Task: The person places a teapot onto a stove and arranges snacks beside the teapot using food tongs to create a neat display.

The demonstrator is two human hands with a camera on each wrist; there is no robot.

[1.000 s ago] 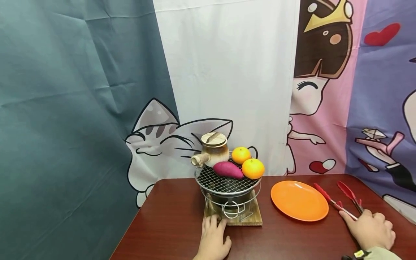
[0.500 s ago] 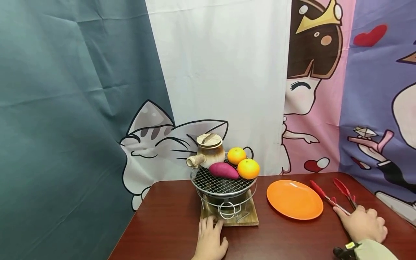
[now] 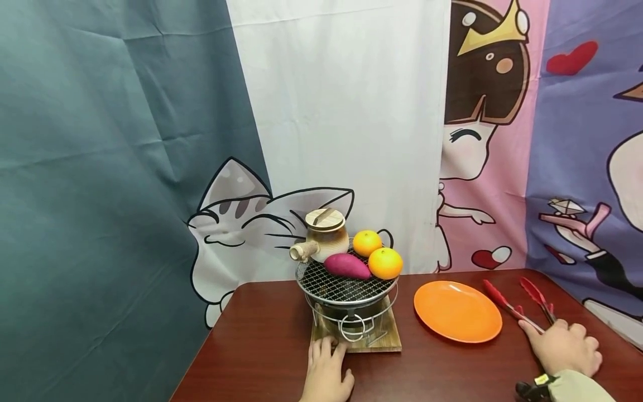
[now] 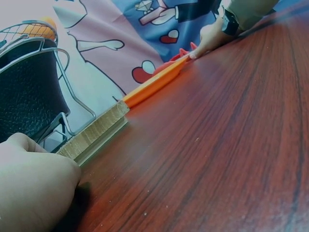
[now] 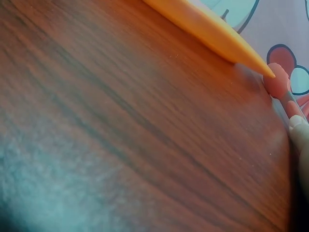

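Note:
My left hand (image 3: 326,371) rests its fingertips on the near left corner of a wooden board (image 3: 389,340), its fingers loosely bent. On that board stands a round tabletop grill, its wire mesh (image 3: 336,287) holding a purple sweet potato (image 3: 346,266), two oranges (image 3: 385,263) and a clay teapot (image 3: 332,244) with a wooden lid. At the right, my right hand (image 3: 566,349) grips red-tipped tongs (image 3: 496,293) lying low over the table, with their two arms spread apart. The right wrist view shows only the thumb (image 5: 298,128) and one tong tip (image 5: 276,81).
An orange plate (image 3: 458,311) lies between the grill and the tongs. All of this is on a dark red wooden table (image 3: 251,346). Behind its back edge hangs a cartoon-printed curtain (image 3: 346,111).
The head view has shifted slightly. Both hands keep their places, the left at the board and the right on the tongs; nothing else has visibly moved.

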